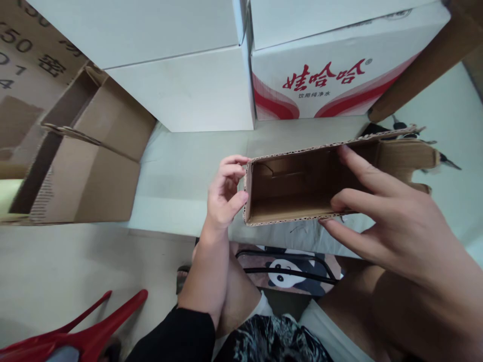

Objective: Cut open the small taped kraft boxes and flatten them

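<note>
A small open brown cardboard box (298,191) is held in the air above my knees, its opening facing me. My left hand (224,193) grips the box's left end wall, fingers curled over the rim and thumb against the outside. My right hand (381,211) holds the right part, with fingers reaching inside the box and the thumb under its near edge. A loose flap (409,156) sticks out to the right behind my right hand.
White cartons (181,65) and a carton with red print (339,75) are stacked against the far side. An open brown box (86,166) lies at left. Red plastic chair legs (86,332) show at lower left, and a panda-print item (287,271) lies below the box.
</note>
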The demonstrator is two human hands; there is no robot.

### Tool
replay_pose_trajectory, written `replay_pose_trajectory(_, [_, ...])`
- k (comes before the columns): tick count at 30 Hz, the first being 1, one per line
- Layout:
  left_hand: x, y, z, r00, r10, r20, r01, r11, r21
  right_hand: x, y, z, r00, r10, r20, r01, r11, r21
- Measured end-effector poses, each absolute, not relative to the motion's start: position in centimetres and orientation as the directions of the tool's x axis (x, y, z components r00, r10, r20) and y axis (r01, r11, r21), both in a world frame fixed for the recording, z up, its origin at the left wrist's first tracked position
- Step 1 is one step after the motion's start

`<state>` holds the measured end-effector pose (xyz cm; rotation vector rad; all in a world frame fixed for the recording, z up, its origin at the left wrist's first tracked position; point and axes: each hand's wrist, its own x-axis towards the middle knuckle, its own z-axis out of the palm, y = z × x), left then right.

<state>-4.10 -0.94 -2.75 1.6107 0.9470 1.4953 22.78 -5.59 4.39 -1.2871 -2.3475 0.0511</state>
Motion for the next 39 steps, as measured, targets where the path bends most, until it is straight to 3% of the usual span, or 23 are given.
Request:
replay_pose_trajectory(7, [-4.2,-1.3,-2.9,0.128,0.916,0.381,-0.014,-0.383,0.924,22.9,-5.8,4.2,-0.472,0.813,0.340,0.761,0.571,-0.309])
replay_pose_trajectory(17, [-3.4,-1.3,-2.8,0.212,0.912,0.350,0.317,-0.403,0.859,23.0,-6.4,4.7,-0.500,0.817,0.286,0.682,0.575,-0.451])
replay_pose_trajectory(25, [-3.6,-0.9,-3.6,0.215,0.901,0.376,0.398,-0.433,0.809,23.1,-6.3,4.4,-0.462,0.811,0.359,0.674,0.585,-0.451])
replay_pose_trajectory(32, [-3.4,-1.2,-3.6,0.268,0.858,0.439,0.392,-0.513,0.764,23.1,-6.3,4.5,-0.469,0.820,0.328,0.672,0.572,-0.470])
replay_pose_trajectory(39, [-3.8,-0.9,-3.8,0.359,0.805,0.473,0.241,-0.569,0.786,23.1,-6.3,4.2,-0.472,0.818,0.328,0.667,0.575,-0.473])
